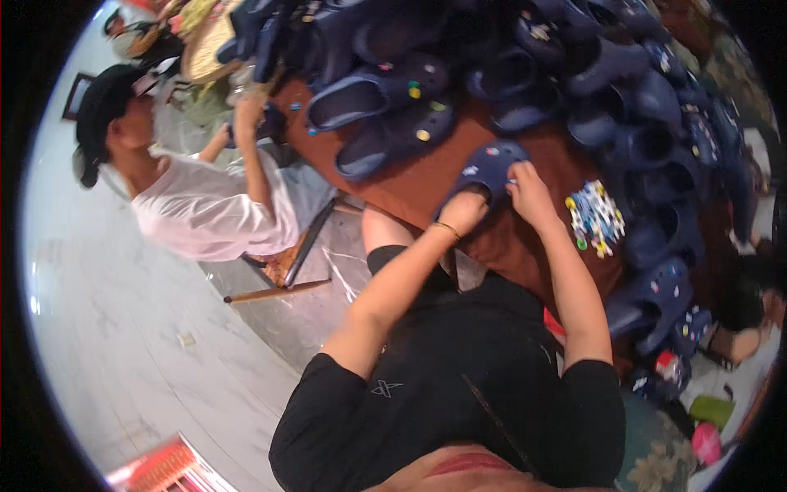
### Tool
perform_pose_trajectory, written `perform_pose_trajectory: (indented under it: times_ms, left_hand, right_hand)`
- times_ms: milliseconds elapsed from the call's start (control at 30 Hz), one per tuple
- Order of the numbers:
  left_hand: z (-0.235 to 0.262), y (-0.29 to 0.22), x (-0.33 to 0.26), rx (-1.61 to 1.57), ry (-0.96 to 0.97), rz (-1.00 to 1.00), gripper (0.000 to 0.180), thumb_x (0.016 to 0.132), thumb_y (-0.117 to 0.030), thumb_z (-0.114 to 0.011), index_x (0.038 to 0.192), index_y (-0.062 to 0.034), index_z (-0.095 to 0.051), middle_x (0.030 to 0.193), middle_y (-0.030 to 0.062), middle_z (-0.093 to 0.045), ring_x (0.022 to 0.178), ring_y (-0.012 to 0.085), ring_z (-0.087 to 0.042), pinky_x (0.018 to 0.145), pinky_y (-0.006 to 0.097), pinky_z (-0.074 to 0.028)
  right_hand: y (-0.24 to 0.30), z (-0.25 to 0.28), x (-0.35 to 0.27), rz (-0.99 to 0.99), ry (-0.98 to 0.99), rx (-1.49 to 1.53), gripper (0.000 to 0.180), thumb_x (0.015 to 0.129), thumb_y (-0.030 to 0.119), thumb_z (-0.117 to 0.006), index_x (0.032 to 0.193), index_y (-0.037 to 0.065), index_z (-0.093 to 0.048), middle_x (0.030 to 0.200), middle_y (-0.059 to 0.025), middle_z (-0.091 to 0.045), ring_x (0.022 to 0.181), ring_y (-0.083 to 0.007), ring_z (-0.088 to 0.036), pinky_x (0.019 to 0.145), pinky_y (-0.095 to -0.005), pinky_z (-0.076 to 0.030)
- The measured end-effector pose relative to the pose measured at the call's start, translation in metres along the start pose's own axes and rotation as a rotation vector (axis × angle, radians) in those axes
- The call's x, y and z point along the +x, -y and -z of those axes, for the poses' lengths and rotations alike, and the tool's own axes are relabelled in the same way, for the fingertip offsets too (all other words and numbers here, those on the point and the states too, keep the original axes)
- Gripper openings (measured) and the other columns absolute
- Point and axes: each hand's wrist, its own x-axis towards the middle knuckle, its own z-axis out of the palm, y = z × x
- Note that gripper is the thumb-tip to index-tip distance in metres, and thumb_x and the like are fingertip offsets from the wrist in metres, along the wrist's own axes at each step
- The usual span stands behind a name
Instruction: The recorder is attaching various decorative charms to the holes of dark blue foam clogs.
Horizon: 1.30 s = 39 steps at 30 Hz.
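A navy blue clog (493, 169) with small charms on its toe is held at the near edge of the brown-covered table. My left hand (464, 212) reaches into its foot opening, with the fingers hidden inside the shoe. My right hand (531, 195) is closed in a pinch against the right side of the clog's toe; whatever its fingertips hold is too small to make out. To the right of my right hand lies a pile of small white, blue, yellow and green shoe charms (595, 218). A pair of charm-decorated clogs (385, 135) sits farther left.
Heaps of navy clogs (656, 135) cover the far and right parts of the brown cloth (385, 193). A person in a white shirt (217, 205) sits on the left, holding a dark clog. Near that person is a wooden stool (279, 291). Another person's foot shows at right.
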Motion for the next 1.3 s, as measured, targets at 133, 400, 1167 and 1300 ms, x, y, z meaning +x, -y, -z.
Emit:
perform_pose_trajectory:
  times_ms: [133, 400, 1167, 1300]
  left_hand:
    - [0.002, -0.003, 0.002, -0.023, 0.016, 0.023, 0.020, 0.080, -0.017, -0.049, 0.086, -0.0020, -0.059, 0.084, 0.0225, -0.060, 0.077, 0.0390, -0.057, 0.071, 0.048, -0.045]
    - [-0.004, -0.005, -0.006, -0.017, 0.025, 0.013, 0.023, 0.079, -0.019, -0.050, 0.080, 0.0016, -0.060, 0.081, 0.0241, -0.059, 0.077, 0.0390, -0.057, 0.072, 0.046, -0.045]
    - [-0.007, -0.005, -0.004, 0.018, 0.038, 0.067, 0.025, 0.082, -0.021, -0.048, 0.082, 0.0006, -0.060, 0.085, 0.0231, -0.060, 0.079, 0.0373, -0.058, 0.073, 0.048, -0.046]
    - [-0.009, -0.009, -0.001, 0.033, 0.017, 0.027, 0.023, 0.080, -0.020, -0.050, 0.084, 0.0004, -0.059, 0.084, 0.0227, -0.061, 0.078, 0.0369, -0.059, 0.072, 0.047, -0.046]
  right_hand:
    - [-0.009, -0.006, -0.013, -0.072, -0.038, 0.045, 0.023, 0.072, 0.002, -0.060, 0.089, 0.003, -0.044, 0.087, -0.0182, -0.048, 0.082, -0.0401, -0.051, 0.070, -0.0431, -0.043]
    - [-0.006, -0.007, 0.060, -0.047, 0.143, -0.139, 0.014, 0.077, 0.011, -0.054, 0.089, 0.004, -0.053, 0.098, -0.0195, -0.053, 0.090, -0.0389, -0.054, 0.076, -0.0447, -0.045]
    - [-0.008, -0.017, 0.061, -0.084, 0.139, -0.072, 0.015, 0.073, 0.009, -0.056, 0.087, 0.003, -0.061, 0.088, -0.0200, -0.061, 0.089, -0.0350, -0.058, 0.078, -0.0411, -0.046]
    - [0.006, -0.027, 0.060, 0.065, 0.232, 0.001, 0.019, 0.075, 0.020, -0.057, 0.082, 0.005, -0.066, 0.092, -0.0157, -0.063, 0.087, -0.0334, -0.058, 0.076, -0.0400, -0.046]
